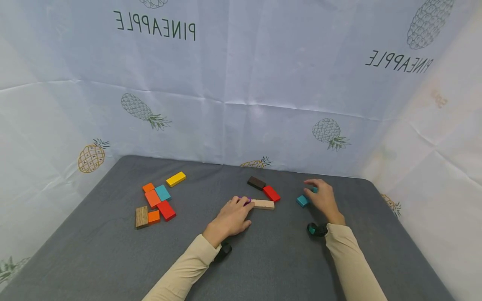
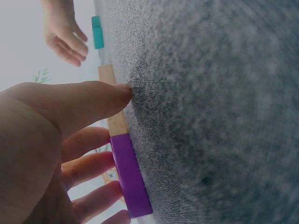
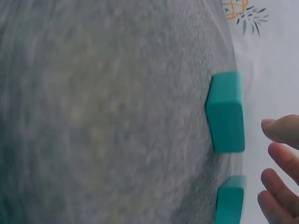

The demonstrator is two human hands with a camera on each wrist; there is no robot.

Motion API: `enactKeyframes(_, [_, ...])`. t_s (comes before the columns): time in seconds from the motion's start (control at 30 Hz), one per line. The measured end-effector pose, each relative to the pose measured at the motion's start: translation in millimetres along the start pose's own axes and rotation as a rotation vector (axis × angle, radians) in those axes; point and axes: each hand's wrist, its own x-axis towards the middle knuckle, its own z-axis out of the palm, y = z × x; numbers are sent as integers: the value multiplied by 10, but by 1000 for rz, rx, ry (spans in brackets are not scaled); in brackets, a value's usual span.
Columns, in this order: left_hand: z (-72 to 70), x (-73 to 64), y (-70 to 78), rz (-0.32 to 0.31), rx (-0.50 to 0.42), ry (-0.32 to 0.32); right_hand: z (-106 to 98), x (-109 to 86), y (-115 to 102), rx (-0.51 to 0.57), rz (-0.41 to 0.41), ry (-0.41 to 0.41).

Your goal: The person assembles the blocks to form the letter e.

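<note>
Fingertips of my left hand (image 1: pixel 230 217) touch a purple block (image 2: pixel 131 175) that lies on the table, its thumb spread apart from it. A pale wooden block (image 1: pixel 263 204) continues from the purple block's right end. Farther right, my right hand (image 1: pixel 323 198) hovers over two teal blocks, with its thumb and fingers apart and nothing held. One teal block (image 1: pixel 302 201) shows just left of its fingertips; the other (image 1: pixel 314 190) is partly covered by the hand. In the right wrist view, a gap separates the fingers from the nearer teal block (image 3: pixel 226 114).
A red block (image 1: pixel 271 193) and a dark brown block (image 1: pixel 256 182) lie behind the pale one. At the left, several orange, red, teal and brown-grained blocks (image 1: pixel 141 217) form a cluster, with a yellow block (image 1: pixel 176 179) behind. A printed cloth (image 1: pixel 241 125) hangs behind the grey table (image 1: pixel 94 251).
</note>
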Motion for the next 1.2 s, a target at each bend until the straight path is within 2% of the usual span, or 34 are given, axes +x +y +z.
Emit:
enactKeyframes(0.67, [0,1,-3,5,0,4,-67,-78,162,-60,120,-49])
enactKeyframes(0.93, [-2,-9,5,7,-14,11,-86,-87,144,-90,222,-104])
enactKeyframes(1.2, [2,2,-1,3,-5,2,-113,-62,125,-85,227,-144])
